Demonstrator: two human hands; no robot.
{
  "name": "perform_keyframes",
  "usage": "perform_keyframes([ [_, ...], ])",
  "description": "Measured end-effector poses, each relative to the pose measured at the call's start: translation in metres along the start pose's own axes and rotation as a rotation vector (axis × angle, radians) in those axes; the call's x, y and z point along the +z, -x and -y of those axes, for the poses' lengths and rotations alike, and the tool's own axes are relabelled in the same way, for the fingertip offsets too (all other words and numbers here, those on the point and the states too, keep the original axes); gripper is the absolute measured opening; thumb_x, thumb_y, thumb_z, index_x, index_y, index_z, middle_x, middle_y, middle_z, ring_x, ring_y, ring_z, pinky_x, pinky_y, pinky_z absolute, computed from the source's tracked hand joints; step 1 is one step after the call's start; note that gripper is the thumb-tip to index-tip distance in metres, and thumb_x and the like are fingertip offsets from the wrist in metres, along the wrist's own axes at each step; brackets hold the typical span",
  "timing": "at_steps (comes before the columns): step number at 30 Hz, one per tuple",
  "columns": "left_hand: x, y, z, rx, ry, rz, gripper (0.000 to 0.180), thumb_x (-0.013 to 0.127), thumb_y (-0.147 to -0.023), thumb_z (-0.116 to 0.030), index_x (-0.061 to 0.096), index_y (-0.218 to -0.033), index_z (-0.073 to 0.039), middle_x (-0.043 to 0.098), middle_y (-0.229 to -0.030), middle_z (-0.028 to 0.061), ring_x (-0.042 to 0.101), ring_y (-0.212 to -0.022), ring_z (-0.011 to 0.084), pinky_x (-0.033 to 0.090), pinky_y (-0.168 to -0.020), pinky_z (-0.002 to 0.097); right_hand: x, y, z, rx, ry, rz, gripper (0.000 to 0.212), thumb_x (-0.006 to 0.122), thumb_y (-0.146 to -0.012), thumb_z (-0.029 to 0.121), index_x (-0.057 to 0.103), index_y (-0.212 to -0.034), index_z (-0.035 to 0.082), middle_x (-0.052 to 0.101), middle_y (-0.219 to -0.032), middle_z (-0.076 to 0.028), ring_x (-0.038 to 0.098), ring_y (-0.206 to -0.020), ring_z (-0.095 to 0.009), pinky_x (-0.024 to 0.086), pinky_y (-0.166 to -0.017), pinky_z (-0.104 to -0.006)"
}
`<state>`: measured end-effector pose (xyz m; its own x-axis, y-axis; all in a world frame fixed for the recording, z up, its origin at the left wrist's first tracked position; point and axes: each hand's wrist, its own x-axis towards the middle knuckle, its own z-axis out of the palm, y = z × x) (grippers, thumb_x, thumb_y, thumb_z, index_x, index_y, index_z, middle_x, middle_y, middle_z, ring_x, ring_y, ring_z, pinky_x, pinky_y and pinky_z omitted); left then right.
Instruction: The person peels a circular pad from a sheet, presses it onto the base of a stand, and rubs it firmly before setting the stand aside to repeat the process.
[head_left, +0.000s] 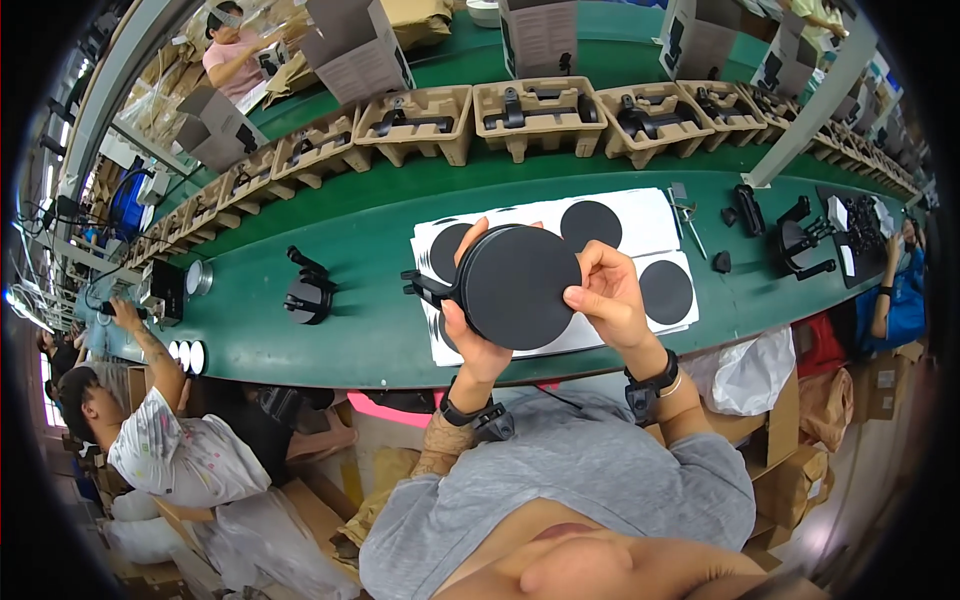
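My left hand (478, 345) grips a round black base (470, 265) from its left side, and a short black bracket (428, 288) sticks out past the fingers. A flat black disc pad (522, 288) covers the face of the base turned toward me. With thumb and fingers closed, my right hand (612, 300) pinches the pad's right edge. Below the hands lie white sheets (650, 215) carrying several round black pads (591, 226); some are partly hidden by my hands. To the left, a similar black base with an arm (308, 295) stands on the green table (370, 230).
Pulp trays (420, 145) with black parts line the far side, open boxes (540, 40) behind them. At right lie a screwdriver (693, 228), black parts (748, 208), another black stand (795, 240) and a dark mat (855, 235). Co-workers (180, 430) work at left, far left and right.
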<state>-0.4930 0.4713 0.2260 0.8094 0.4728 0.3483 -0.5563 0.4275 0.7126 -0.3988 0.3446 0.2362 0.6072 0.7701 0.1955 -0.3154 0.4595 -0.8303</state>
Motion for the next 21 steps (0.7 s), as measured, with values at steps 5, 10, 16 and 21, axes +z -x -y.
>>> perform_keyframes([
  [5, -0.002, 0.001, 0.0, 0.031, 0.017, 0.025, 0.087, 0.031, -0.085, -0.073, 0.021, -0.144, -0.009, 0.043, -0.134, 0.0256, 0.039, -0.129, 0.0401, 0.037, -0.102, 0.0579, 0.0, -0.001, -0.006, -0.004, 0.029, -0.008, 0.018, 0.066, -0.079, -0.005, 0.05, -0.081, 0.003, 0.055, -0.075, -0.001, 0.055, -0.067, -0.006, 0.047, -0.061, -0.0188],
  [10, -0.009, 0.003, 0.002, 0.02, -0.005, 0.022, 0.088, 0.034, -0.083, -0.073, 0.021, -0.144, -0.011, 0.042, -0.133, 0.0283, 0.045, -0.121, 0.047, 0.039, -0.099, 0.057, 0.003, -0.002, -0.008, 0.007, 0.027, -0.013, 0.019, 0.066, -0.079, -0.006, 0.05, -0.081, 0.004, 0.054, -0.075, 0.0, 0.054, -0.067, -0.005, 0.046, -0.061, -0.0185],
  [16, -0.017, 0.015, -0.004, -0.098, -0.014, -0.059, 0.081, 0.047, -0.079, -0.057, 0.022, -0.142, -0.013, 0.042, -0.132, 0.0296, 0.048, -0.117, 0.049, 0.042, -0.097, 0.0563, 0.008, -0.004, -0.009, 0.007, 0.067, -0.001, 0.018, 0.065, -0.08, -0.006, 0.05, -0.081, 0.003, 0.054, -0.076, -0.001, 0.057, -0.068, -0.006, 0.047, -0.06, -0.0192],
  [21, -0.006, 0.006, -0.013, -0.041, 0.008, -0.046, 0.08, 0.05, -0.073, -0.046, 0.023, -0.142, -0.015, 0.042, -0.131, 0.0308, 0.049, -0.115, 0.0487, 0.044, -0.095, 0.0555, 0.016, -0.007, -0.007, 0.036, 0.099, -0.005, 0.016, 0.066, -0.081, -0.004, 0.051, -0.082, 0.002, 0.057, -0.078, -0.003, 0.061, -0.066, -0.008, 0.048, -0.055, -0.0202],
])
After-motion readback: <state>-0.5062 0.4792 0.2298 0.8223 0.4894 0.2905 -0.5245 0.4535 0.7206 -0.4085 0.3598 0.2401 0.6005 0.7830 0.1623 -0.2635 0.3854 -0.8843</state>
